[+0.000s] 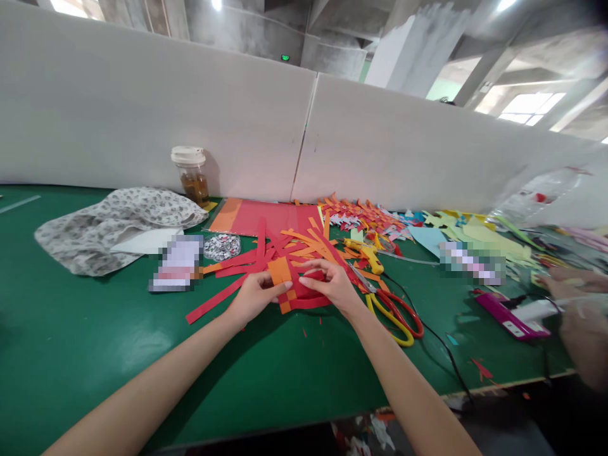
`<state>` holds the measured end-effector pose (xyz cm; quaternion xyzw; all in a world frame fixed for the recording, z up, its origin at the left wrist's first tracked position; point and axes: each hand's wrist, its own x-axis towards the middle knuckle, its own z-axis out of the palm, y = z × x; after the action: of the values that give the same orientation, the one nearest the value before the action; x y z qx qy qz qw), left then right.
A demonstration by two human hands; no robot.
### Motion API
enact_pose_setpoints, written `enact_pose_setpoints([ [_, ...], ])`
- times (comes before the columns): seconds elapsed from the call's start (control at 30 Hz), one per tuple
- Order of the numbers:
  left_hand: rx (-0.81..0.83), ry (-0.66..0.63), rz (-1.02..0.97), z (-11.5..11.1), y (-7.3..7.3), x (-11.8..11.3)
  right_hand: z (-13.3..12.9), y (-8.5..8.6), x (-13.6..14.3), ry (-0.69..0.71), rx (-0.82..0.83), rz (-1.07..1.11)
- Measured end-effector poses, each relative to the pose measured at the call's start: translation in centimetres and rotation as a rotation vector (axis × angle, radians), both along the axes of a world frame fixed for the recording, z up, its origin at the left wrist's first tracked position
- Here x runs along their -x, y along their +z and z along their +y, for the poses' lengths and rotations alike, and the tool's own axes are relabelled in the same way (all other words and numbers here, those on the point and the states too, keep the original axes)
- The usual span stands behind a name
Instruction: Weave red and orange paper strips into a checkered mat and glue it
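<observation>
Between my two hands is a piece of interlaced red and orange paper strips (284,285), held just above the green table. My left hand (259,292) pinches its orange left side, thumb on top. On the right, my right hand (327,285) has thumb and fingers closed on the red strips (311,303) of the same piece. Behind them lies a loose heap of red and orange paper strips (304,244). Scissors (392,313) with one red and one yellow handle rest to the right of my right hand. Beyond them is a yellow glue gun (368,253) with a black cord.
Along the back are red and orange sheets (275,216), folded paper pieces (363,212) and a lidded drink cup (191,176). A patterned cloth (118,231) and a bag of small round pieces (221,247) lie left. A purple power strip (510,316) is right, near another person's blurred hand (577,285).
</observation>
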<state>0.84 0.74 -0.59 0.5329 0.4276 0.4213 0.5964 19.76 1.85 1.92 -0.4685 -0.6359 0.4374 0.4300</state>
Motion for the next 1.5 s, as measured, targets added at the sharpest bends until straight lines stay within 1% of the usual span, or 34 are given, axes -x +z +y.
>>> enact_pose_setpoints([
  [0.17,-0.018,0.021,0.04,-0.1,0.2,0.0,-0.2,0.2,0.3,0.028,-0.099,-0.101],
  [0.37,-0.022,0.042,0.034,0.0,-0.1,-0.1,-0.2,-0.2,0.5,0.057,-0.114,-0.085],
  [0.47,-0.028,0.062,0.03,0.0,-0.4,-0.1,-0.1,-0.4,0.4,0.081,-0.132,-0.105],
  [0.57,-0.014,0.073,0.026,0.0,-0.3,0.0,-0.1,-0.4,0.3,0.093,-0.133,-0.139],
  [0.7,-0.003,0.023,0.004,0.0,-0.1,0.1,-0.2,-0.2,0.3,0.078,-0.132,-0.162],
  [0.8,-0.035,-0.046,-0.034,0.2,-0.3,0.2,-0.3,-0.1,0.4,0.064,-0.13,-0.148],
  [0.87,-0.058,-0.062,-0.071,0.3,-0.4,0.2,-0.2,-0.1,0.3,0.05,-0.119,-0.137],
  [0.93,-0.065,-0.045,-0.103,0.4,-0.4,0.2,0.0,-0.2,0.1,0.026,-0.09,-0.11],
  [1.07,-0.046,0.017,-0.122,0.5,-0.2,0.3,0.3,-0.4,-0.4,0.009,0.017,0.002],
  [1.13,-0.033,0.041,-0.112,0.6,-0.2,0.3,0.5,-0.5,-0.6,-0.029,-0.008,0.009],
  [1.27,-0.031,0.072,-0.117,0.7,-0.2,0.2,0.6,-0.4,-0.6,-0.165,-0.128,-0.027],
  [1.33,-0.031,0.098,-0.123,0.8,-0.3,0.3,0.6,-0.2,-0.6,-0.199,-0.124,0.031],
  [1.4,-0.027,0.144,-0.132,0.9,-0.4,0.3,0.6,-0.1,-0.5,-0.192,-0.062,0.123],
  [1.5,-0.031,0.215,-0.177,0.9,-0.4,0.5,0.5,0.0,-0.3,-0.134,0.08,0.211],
])
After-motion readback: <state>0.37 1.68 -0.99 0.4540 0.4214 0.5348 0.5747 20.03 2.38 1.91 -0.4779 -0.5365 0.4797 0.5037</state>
